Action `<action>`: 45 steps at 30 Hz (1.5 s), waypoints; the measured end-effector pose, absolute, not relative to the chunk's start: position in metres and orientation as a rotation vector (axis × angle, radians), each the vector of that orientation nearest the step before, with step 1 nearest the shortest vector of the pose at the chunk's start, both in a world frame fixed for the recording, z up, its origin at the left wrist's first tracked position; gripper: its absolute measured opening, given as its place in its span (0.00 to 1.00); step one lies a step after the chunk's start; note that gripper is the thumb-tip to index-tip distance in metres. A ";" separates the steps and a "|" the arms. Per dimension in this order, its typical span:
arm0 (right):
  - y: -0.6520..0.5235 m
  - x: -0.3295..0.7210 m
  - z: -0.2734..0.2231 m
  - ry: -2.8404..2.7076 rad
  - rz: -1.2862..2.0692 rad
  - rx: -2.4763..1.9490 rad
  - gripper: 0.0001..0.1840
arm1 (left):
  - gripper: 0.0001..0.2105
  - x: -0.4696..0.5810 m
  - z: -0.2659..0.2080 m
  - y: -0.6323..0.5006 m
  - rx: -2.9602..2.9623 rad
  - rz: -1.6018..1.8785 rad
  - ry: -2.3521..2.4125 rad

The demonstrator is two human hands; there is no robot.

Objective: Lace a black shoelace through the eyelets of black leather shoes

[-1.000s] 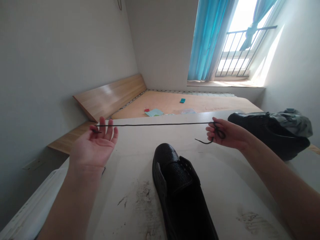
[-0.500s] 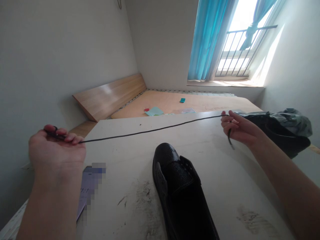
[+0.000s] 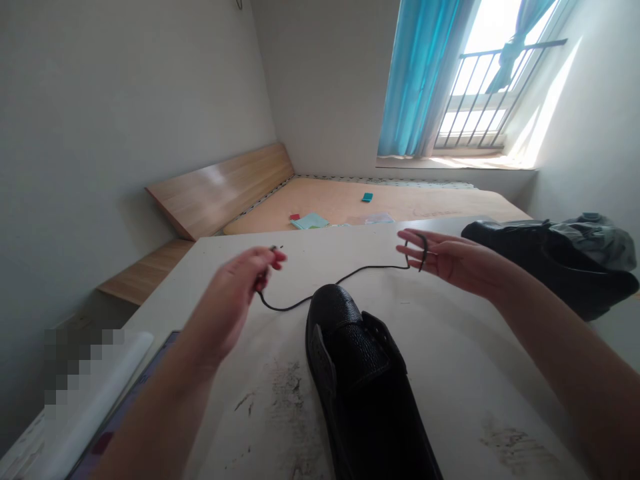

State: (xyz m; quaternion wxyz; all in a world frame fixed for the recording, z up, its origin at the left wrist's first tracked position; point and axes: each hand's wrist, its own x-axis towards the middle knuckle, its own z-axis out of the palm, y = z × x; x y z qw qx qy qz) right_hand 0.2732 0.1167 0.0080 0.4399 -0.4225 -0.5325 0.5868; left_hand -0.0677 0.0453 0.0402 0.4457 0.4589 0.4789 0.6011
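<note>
A thin black shoelace [image 3: 370, 268] hangs slack between my two hands, sagging behind the toe of a black leather shoe [image 3: 357, 347]. My left hand [image 3: 237, 290] is closed round one end of the lace, above the table to the left of the shoe and slightly blurred. My right hand [image 3: 450, 259], palm up to the right of the shoe, has the other end looped about its fairly straight fingers. The shoe stands with its toe pointing away from me; its flaps are spread and no lace shows in them.
The white table [image 3: 440, 373] has dark scuffs. A second black shoe [image 3: 565, 267] with greyish crumpled cloth [image 3: 597, 240] lies at the right edge. Left of my forearm are a phone [image 3: 93, 460] and a white object [image 3: 120, 373]. Beyond stands a bed [image 3: 425, 203].
The lace, taut before, has gone slack. My left hand has moved right and turned over, nearer the shoe. My right hand has shifted slightly left and its fingers have loosened.
</note>
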 end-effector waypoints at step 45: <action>0.064 0.203 0.013 -2.512 1.189 -1.112 0.11 | 0.14 -0.017 -0.003 0.026 1.507 0.942 1.144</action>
